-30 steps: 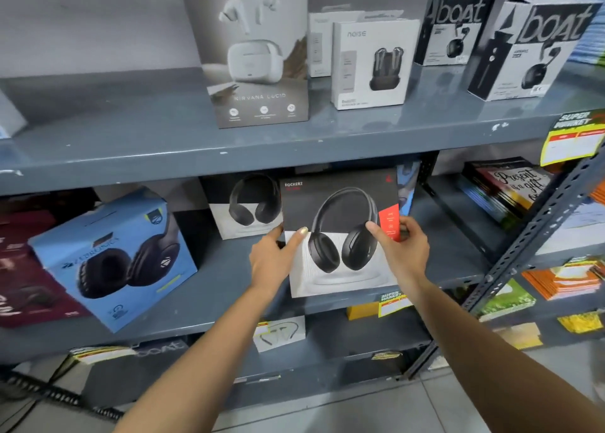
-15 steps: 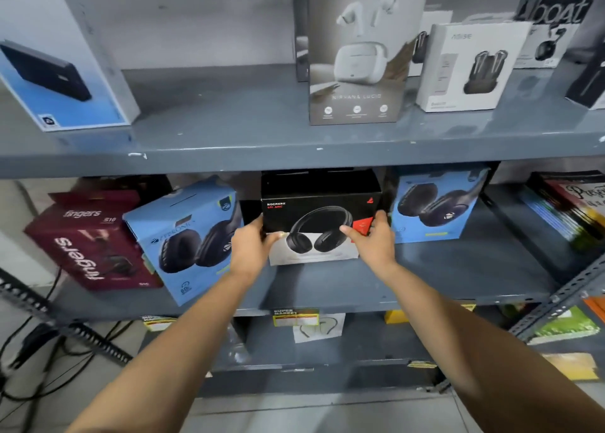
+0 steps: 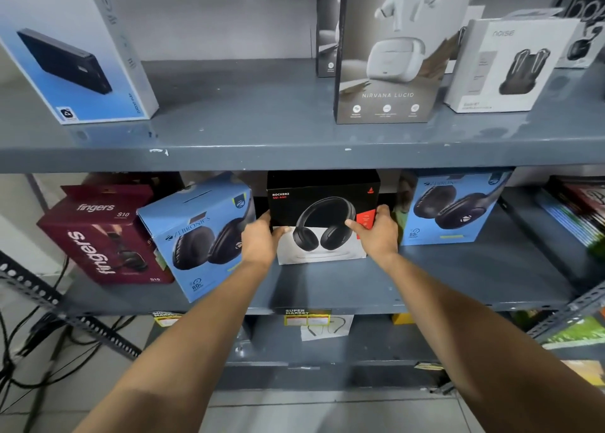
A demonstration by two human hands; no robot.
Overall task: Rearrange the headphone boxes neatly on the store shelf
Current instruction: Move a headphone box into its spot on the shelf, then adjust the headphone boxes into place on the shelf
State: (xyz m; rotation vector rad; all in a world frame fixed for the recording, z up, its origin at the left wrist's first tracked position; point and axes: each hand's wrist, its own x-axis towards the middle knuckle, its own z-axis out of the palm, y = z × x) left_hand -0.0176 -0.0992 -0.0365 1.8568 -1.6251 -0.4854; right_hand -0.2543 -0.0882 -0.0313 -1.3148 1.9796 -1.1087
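Middle shelf (image 3: 458, 288), grey metal: a black-and-white Rockerz headphone box (image 3: 322, 216) is stood upright near the centre, its printed face turned outward and its base set on the shelf surface. The box is clasped from both sides. The left hand (image 3: 260, 241) is closed on its left edge, thumb laid across the lower front; the right hand (image 3: 378, 234) is closed on its right edge over the red panel, thumb pointed inward across the front. The hands are kept apart by the width of the box.

To the left, a blue Zebronics box (image 3: 203, 236) is seen tilted and turned at an angle, its right edge just beside the left hand. Further left, a maroon fingers box (image 3: 104, 236) is likewise tilted, touching or nearly touching the blue one; contact cannot be told. To the right of the held box, a second blue Zebronics box (image 3: 451, 210) is stood upright, just beside the right hand. Stacked booklets (image 3: 576, 210) are noted at the far right end.

Upper shelf (image 3: 262, 131): a blue-and-white device box (image 3: 75, 49) is placed at the left, leaning; a grey Nirvana Lucid earbud box (image 3: 389, 49) is stood near the centre; a white Noise earbud box (image 3: 507, 66) is set beside it on the right.

Below the middle shelf edge, a yellow price tag (image 3: 306, 316) is fixed. Black cables (image 3: 49, 350) are seen on the floor at the lower left.
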